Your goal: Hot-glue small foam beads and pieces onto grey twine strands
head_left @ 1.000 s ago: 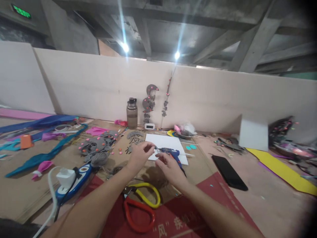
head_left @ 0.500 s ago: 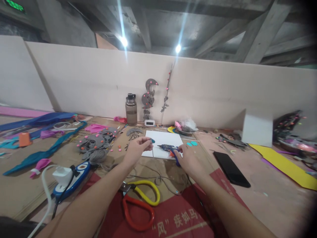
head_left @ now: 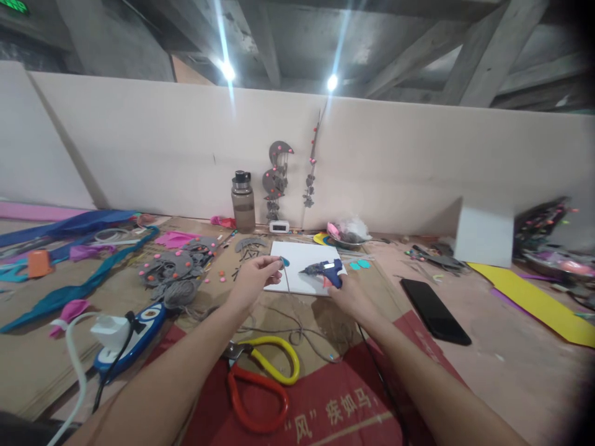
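Observation:
My left hand (head_left: 253, 282) pinches a small teal piece (head_left: 284, 262) above the left part of a white board (head_left: 304, 250). A thin grey cord (head_left: 287, 282) runs down from that piece toward loose loops on the cardboard. My right hand (head_left: 349, 298) is wrapped round the handle of a blue glue gun (head_left: 329, 269). Its dark, messy nozzle points left over the board, a short way from the teal piece. Something orange shows under the gun. Just right of the board lie several teal cut pieces (head_left: 360, 264).
Scissors (head_left: 258, 396) with red and yellow handles lie close in front. A phone (head_left: 434, 311) is at right, a power strip (head_left: 132, 344) at left. Grey felt shapes (head_left: 179, 266) and yarn lie left of the board. A bottle (head_left: 243, 204) and small clock (head_left: 279, 227) stand behind.
My right hand has closed round the glue gun's handle, and the gun has lifted and turned slightly. My left hand keeps its pinch on the teal piece; its cord shows more clearly.

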